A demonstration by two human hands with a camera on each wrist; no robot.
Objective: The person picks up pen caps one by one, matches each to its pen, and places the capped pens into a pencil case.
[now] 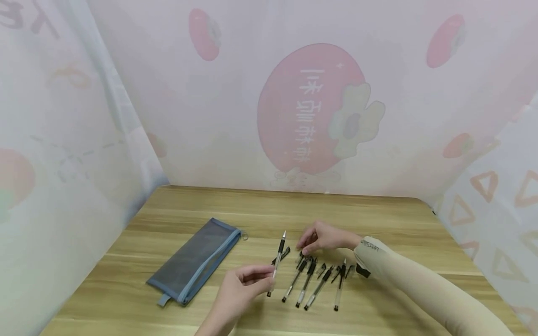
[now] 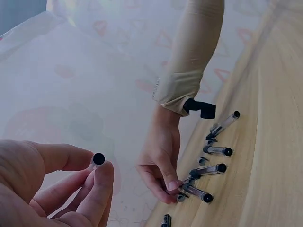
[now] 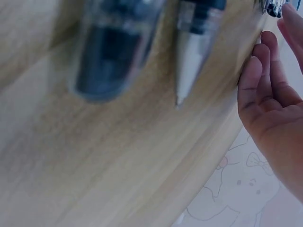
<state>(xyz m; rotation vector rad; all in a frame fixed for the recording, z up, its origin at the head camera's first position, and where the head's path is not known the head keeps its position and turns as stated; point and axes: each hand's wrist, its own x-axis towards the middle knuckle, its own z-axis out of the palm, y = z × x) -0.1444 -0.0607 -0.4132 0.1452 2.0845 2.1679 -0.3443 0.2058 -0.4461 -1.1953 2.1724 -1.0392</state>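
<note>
My left hand [image 1: 245,287] pinches a clear-barrelled gel pen [image 1: 281,247] near its lower end, its bare metal tip pointing up. In the left wrist view the pen's black end plug [image 2: 98,159] shows between thumb and fingers. My right hand [image 1: 322,237] is low over the table with bent fingers, its fingertips right at a small black pen cap [image 1: 300,257]; I cannot tell whether they grip it. Below it lie several similar pens [image 1: 308,282] in a row, with loose caps [image 1: 322,269] near their upper ends. In the right wrist view an uncapped pen tip [image 3: 189,61] shows close up.
A grey mesh zip pouch [image 1: 195,261] with blue edging lies on the wooden table [image 1: 357,205] at the left. Another black cap [image 1: 286,252] lies behind the raised pen. Printed curtains [image 1: 235,126] hang around the table's back and sides.
</note>
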